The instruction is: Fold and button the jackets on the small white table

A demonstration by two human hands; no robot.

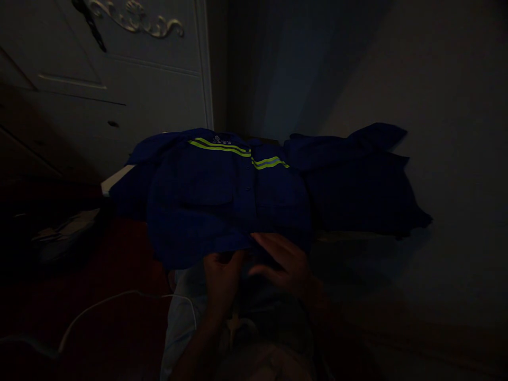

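Note:
A dark blue work jacket [198, 182] lies spread in front of me, with yellow-green and silver reflective strips across the chest and buttons down the middle. Its lower hem faces me. My left hand [223, 272] is closed on that hem, thumb and fingers pinching the cloth. Just to the right, my right hand [283, 262] rests at the edge of the jacket with its fingers stretched and the thumb apart. More dark blue cloth [357, 185] extends to the right; in the dim light I cannot tell whether it is a separate garment.
A white panelled door [154, 95] with a dark handle [90, 24] stands behind on the left. A pale wall [448, 106] is on the right. One white cable [99, 304] curves across the reddish floor [119, 264] towards my legs. Dark items at far left are hard to make out.

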